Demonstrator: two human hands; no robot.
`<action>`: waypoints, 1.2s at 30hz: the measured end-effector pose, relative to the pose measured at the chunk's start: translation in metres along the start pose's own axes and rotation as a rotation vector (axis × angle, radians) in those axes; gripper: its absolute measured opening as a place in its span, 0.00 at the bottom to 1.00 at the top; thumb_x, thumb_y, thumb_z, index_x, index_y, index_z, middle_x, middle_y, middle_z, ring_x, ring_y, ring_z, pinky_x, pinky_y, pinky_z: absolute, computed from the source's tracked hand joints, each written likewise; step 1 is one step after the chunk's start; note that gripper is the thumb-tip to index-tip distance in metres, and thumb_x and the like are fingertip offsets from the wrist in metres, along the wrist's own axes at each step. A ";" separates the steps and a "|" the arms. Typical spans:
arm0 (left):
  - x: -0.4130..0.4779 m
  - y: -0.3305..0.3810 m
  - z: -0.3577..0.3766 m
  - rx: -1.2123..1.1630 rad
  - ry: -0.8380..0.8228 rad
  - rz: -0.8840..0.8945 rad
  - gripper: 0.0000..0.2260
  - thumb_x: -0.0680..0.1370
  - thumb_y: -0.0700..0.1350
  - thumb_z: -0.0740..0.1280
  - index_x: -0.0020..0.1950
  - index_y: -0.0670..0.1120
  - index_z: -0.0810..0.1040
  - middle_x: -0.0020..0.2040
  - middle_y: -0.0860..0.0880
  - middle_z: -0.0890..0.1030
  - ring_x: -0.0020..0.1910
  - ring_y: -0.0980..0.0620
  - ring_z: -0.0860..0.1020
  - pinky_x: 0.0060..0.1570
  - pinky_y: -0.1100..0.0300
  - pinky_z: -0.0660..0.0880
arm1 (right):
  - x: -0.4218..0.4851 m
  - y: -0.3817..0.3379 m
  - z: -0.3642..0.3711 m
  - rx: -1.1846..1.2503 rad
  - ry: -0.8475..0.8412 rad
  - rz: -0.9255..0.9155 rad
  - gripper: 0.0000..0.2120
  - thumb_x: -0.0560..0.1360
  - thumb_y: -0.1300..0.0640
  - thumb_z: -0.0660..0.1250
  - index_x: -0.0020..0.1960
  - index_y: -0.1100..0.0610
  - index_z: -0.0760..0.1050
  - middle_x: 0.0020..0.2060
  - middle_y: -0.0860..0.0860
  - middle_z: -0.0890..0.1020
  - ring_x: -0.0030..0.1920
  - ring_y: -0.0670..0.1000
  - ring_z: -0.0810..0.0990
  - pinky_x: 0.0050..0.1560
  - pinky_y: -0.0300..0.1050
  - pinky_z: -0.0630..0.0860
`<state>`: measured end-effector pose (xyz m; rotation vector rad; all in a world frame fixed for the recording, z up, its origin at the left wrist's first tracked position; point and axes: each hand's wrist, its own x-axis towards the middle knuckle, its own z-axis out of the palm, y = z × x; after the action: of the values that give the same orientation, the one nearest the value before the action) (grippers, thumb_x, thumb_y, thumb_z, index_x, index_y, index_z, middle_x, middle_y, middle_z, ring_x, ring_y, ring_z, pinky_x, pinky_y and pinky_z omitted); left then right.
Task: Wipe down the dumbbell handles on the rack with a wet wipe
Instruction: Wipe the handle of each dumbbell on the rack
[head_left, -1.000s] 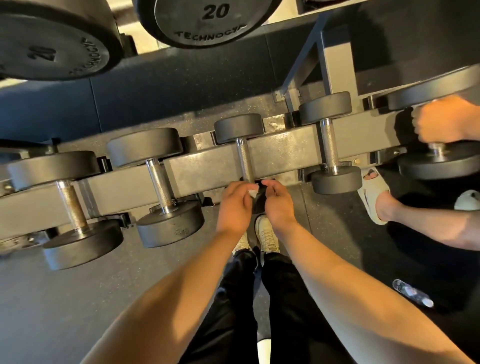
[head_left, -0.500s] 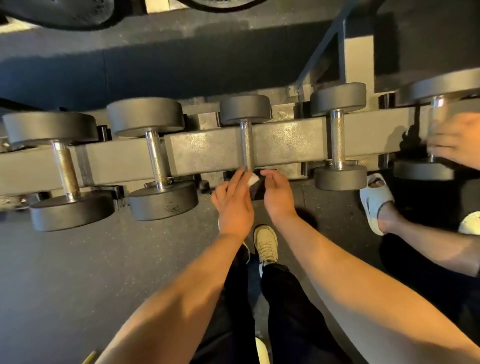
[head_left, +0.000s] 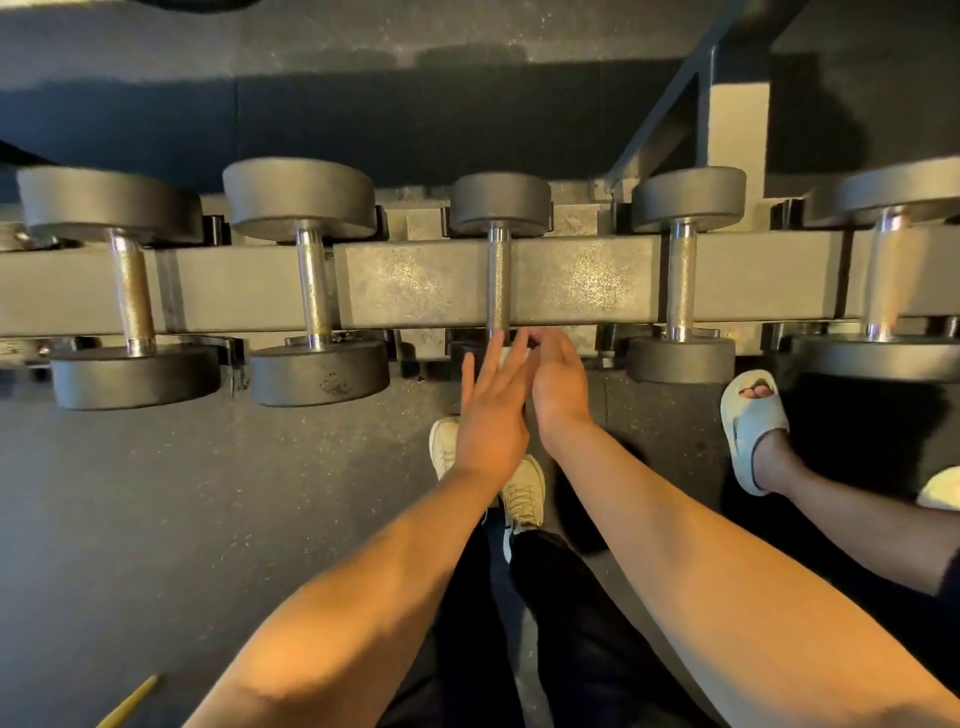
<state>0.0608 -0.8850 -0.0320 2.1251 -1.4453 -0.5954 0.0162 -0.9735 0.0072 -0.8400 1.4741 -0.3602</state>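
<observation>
The middle dumbbell (head_left: 498, 280) has a knurled steel handle and round matte black heads, and lies across a speckled grey metal rack (head_left: 415, 286) above dark rubber floor (head_left: 156, 519). At its near end the left hand (head_left: 493, 405) reaches with straight, slightly spread fingers. The right hand (head_left: 558, 384) curls beside it, its grip too blurred to tell. A pale wet wipe (head_left: 514, 357) shows between them.

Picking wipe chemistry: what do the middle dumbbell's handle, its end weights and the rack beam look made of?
Handle: bare metal, probably chromed or polished steel, since it has a bright silvery shine and a fine knurled texture.
End weights: matte dark grey with no glare, so likely rubber- or urethane-coated. Painted iron can't be ruled out.
Rack beam: grey painted or powder-coated metal, with speckled, worn-looking patches.
</observation>
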 end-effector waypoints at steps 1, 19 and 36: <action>-0.002 0.001 0.003 0.074 -0.032 0.061 0.30 0.79 0.36 0.67 0.80 0.47 0.62 0.81 0.51 0.59 0.82 0.51 0.45 0.79 0.43 0.40 | 0.001 0.000 0.000 0.024 0.010 0.019 0.15 0.84 0.51 0.54 0.59 0.52 0.78 0.51 0.49 0.81 0.52 0.47 0.79 0.48 0.42 0.72; 0.026 -0.031 -0.008 -0.724 0.236 -1.030 0.19 0.87 0.46 0.51 0.75 0.45 0.71 0.72 0.43 0.74 0.70 0.44 0.71 0.71 0.52 0.66 | 0.005 0.011 -0.005 -0.321 0.015 -0.148 0.21 0.84 0.65 0.51 0.67 0.51 0.76 0.63 0.49 0.77 0.61 0.47 0.74 0.60 0.39 0.72; 0.019 -0.003 -0.017 -0.377 0.104 -0.358 0.18 0.86 0.42 0.55 0.77 0.47 0.68 0.80 0.53 0.61 0.81 0.57 0.48 0.79 0.59 0.47 | -0.001 0.001 0.006 -0.123 0.038 -0.087 0.14 0.85 0.59 0.55 0.64 0.52 0.76 0.58 0.45 0.76 0.61 0.45 0.73 0.62 0.40 0.68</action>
<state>0.0798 -0.8988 -0.0216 2.0776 -0.8211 -0.8039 0.0216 -0.9699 0.0067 -1.0024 1.5099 -0.3553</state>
